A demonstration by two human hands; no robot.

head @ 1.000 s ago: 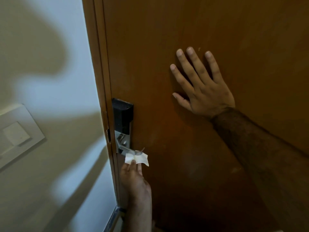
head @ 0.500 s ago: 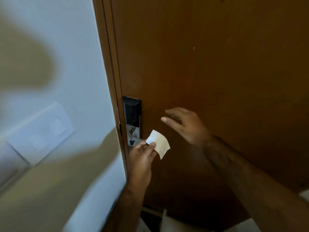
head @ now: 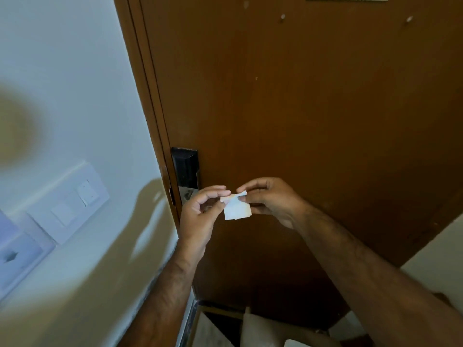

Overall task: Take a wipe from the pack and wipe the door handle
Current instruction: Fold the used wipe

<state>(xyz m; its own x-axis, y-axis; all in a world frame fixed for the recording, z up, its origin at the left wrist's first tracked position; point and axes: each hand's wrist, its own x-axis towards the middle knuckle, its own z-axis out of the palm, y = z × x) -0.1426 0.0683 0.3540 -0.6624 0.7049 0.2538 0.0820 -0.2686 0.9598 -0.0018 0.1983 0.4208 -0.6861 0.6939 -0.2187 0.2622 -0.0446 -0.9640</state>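
Observation:
A small white wipe [head: 236,209] hangs in front of the brown door [head: 300,108], a short way right of the lock. My left hand [head: 200,214] pinches its left top corner and my right hand [head: 270,199] pinches its right top corner. The black and silver lock plate [head: 186,174] sits at the door's left edge. Its lever handle is mostly hidden behind my left hand; only a silver patch below the black part shows. No wipe pack is in view.
A white wall [head: 75,96] with a light switch plate [head: 72,201] lies to the left of the door frame [head: 147,108]. A pale panel corner [head: 438,251] juts in at the lower right. Light-coloured objects [head: 250,331] lie on the floor below.
My left hand drew the wipe off the handle and up to the right. My right hand left the door face and came down to pinch the wipe's other corner.

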